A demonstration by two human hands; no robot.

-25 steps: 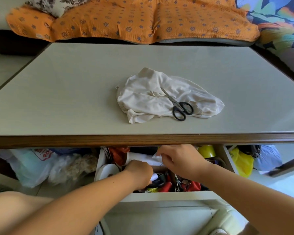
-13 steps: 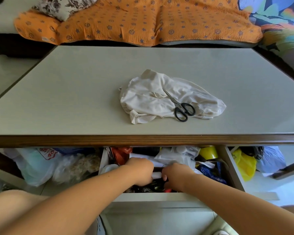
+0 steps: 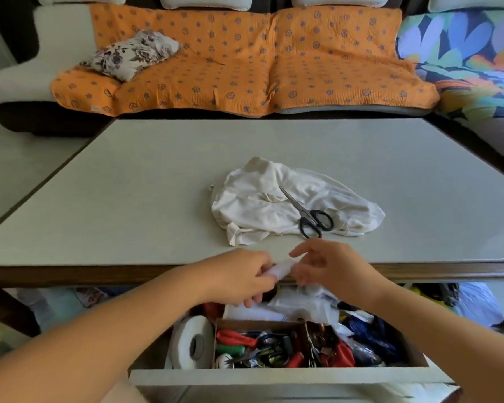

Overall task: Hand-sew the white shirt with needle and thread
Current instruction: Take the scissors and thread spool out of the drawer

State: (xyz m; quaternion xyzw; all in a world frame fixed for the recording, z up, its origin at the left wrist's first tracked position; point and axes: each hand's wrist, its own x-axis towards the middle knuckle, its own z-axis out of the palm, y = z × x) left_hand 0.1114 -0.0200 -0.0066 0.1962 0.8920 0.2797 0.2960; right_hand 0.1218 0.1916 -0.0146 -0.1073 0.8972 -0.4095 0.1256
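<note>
Half-hidden in left hand (image 3: 239,279), blurred white object (image 3: 281,269)

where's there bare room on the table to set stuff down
Widest bare patch: table left of the white shirt, out to its left edge. Also free: the far strip toward the sofa and right of the shirt. Crowded: the open drawer, packed full.
</note>
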